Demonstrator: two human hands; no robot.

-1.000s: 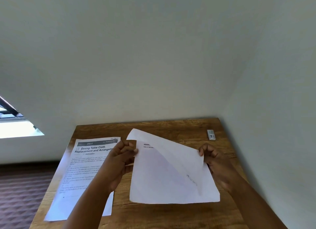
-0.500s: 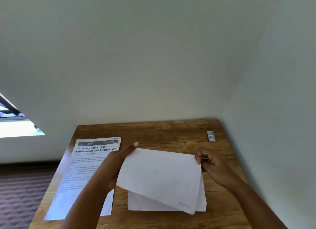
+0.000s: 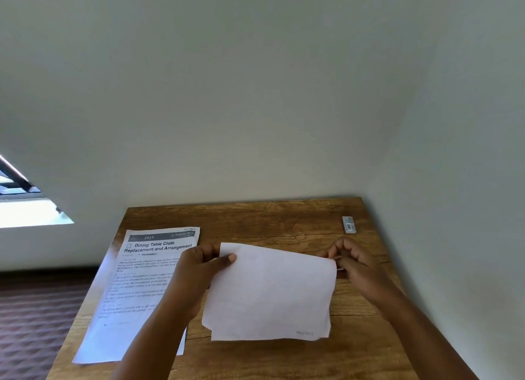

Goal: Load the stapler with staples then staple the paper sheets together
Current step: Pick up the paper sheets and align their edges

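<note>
White paper sheets (image 3: 270, 291) hang between my two hands above the wooden table (image 3: 270, 218), blank backs toward me, the lower edges not quite square with each other. My left hand (image 3: 196, 269) pinches the top left corner, thumb on the face and fingers curled behind; my right hand (image 3: 350, 262) pinches the top right corner with fingers bunched, near the three o'clock edge of the stack. I judge I am at the gathering and squaring step, not yet at the stapling. No stapler shows anywhere in view, so I cannot tell whether it is loaded. A small grey box (image 3: 349, 224), perhaps the staples, lies at about one o'clock from the sheets, well apart, near the table's far right corner. A printed sheet (image 3: 142, 280) lies flat at nine o'clock, partly under my left forearm. Next, I think, I should tap the edges flush, lay the stack down, and free one hand for the stapler.
</note>
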